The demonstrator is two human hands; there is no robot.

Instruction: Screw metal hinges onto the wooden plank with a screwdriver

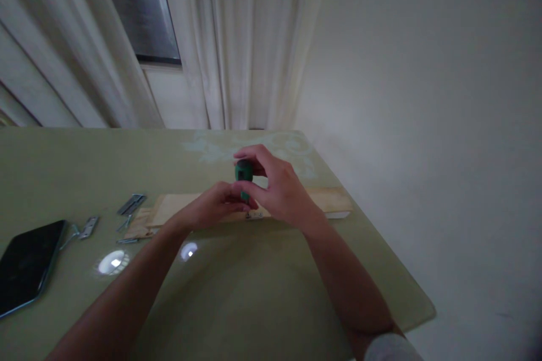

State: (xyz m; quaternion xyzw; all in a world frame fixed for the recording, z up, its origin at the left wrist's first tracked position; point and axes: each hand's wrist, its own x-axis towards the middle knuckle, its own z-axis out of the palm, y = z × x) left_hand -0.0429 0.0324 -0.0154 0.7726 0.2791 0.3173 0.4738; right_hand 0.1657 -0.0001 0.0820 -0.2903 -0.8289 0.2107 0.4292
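A green and black screwdriver [243,171] stands upright over a pale wooden board [173,206]. My right hand [277,183] is closed around its handle, thumb in front and fingers behind. Lower down, my left hand [215,203] rests over the board, its fingers closed at the lower part of the screwdriver. Just under the tool, a small metal plate [256,215] with screw heads shows at the board's near edge. The screwdriver's tip is hidden by my fingers.
Left of the board lie metal hinges [132,203], another small hinge [88,227] and several loose screws [127,241]. A black tablet or phone [31,262] lies at the far left. The greenish table [254,293] meets a white wall [415,96] on the right.
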